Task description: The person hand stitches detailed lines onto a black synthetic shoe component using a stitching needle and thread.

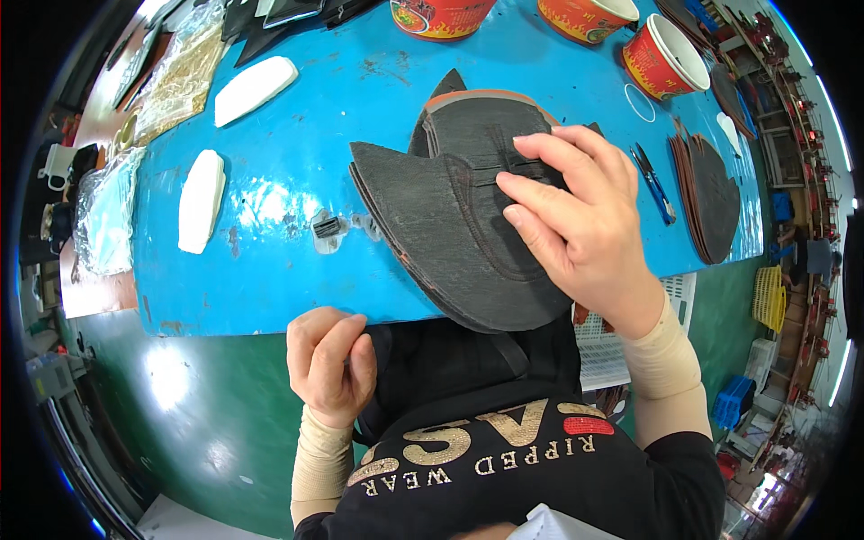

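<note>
A stack of dark grey leather-like shoe-upper pieces (432, 229), with pointed corners and a curved stitched line, lies on the blue table and overhangs its front edge. My right hand (585, 202) reaches over it from the right. Its fingers are spread, with the fingertips on or just above small slits in the top piece; I cannot tell whether they touch a strip there. At the table's front edge, left of the stack, my left hand (331, 364) is closed with curled fingers; anything inside is hidden. A small bundle of black strips (329, 227) lies beyond it.
Two white pads (256, 91) lie on the left of the table (279, 270). Red paper tubs (664, 59) stand along the far side. On the right are a slim blue-and-black tool (654, 184) and another stack of dark pieces (713, 193). A white crate (612, 355) sits below the edge.
</note>
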Demonstrator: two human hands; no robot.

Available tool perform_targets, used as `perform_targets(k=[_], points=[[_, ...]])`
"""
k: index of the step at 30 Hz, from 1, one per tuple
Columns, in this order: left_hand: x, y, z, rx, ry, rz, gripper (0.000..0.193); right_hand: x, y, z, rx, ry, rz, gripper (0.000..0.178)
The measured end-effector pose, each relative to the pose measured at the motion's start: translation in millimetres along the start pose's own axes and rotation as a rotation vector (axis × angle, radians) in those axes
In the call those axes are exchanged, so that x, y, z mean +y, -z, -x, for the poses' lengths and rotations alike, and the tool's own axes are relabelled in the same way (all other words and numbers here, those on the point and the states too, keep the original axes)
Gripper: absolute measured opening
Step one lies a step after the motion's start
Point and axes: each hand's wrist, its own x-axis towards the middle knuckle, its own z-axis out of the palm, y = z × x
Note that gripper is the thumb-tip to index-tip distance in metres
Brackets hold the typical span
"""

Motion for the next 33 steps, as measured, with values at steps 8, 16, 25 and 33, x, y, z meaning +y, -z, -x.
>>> perform_targets(k=[8, 16, 25, 33], points=[[-3.8, -3.3, -1.0, -0.014, -0.027, -0.012, 0.008, -5.1, -6.3, 2.5, 0.005, -0.005, 0.004, 0.026], [-3.3, -5.0, -0.5, -0.009, -0.027, -0.022, 0.012, 0.1, -6.3, 8.8, 0.069, -0.112, -0.048, 0.028], [-3.9, -9.5, -0.9, -0.015, -0.007, -0.076, 0.019, 4.7, 5.6, 3.8, 0.159, -0.125, -0.155, 0.028], [-6.6, -5.2, -2.2, 0.004, 0.025, -0.156, 0.022, 60.5, -7.7, 62.6, 0.484, -0.552, -0.527, 0.012]])
